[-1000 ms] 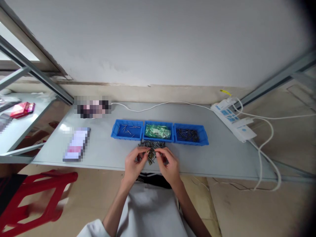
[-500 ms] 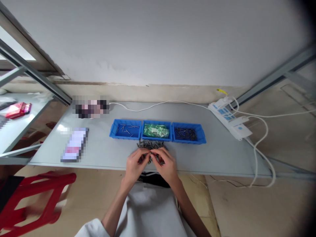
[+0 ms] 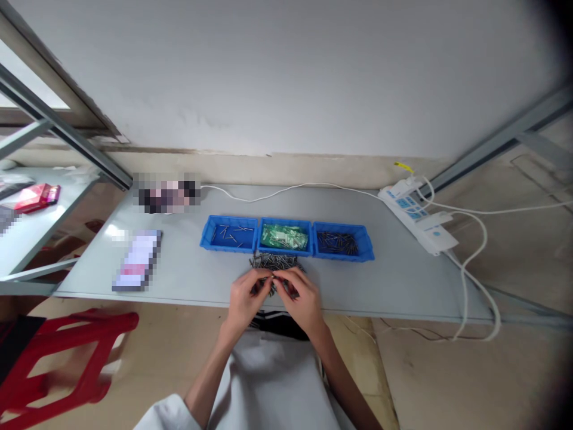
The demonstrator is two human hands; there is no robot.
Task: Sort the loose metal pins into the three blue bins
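Observation:
My left hand [image 3: 244, 297] and my right hand [image 3: 301, 298] meet fingertip to fingertip over a pile of thin metal pins or screws [image 3: 276, 261] near the front of the table. Both pinch at one small spot; what lies between the fingertips is too small to make out. Just behind the pile stand three blue bins in a row. The left bin [image 3: 229, 234] has a few loose thin metal pieces, the middle bin [image 3: 285, 237] holds green-printed plastic packets, and the right bin [image 3: 342, 241] contains many dark thin metal pieces.
A phone-like device [image 3: 138, 261], pixelated, lies on the grey table [image 3: 188, 278] at left, with another blurred object [image 3: 168, 197] behind it. A white power strip [image 3: 417, 218] with cables rests at right. A red stool [image 3: 96, 358] stands on the floor at left.
Almost nothing differs. My hands keep the same pinch over the pile; the view has shifted very slightly.

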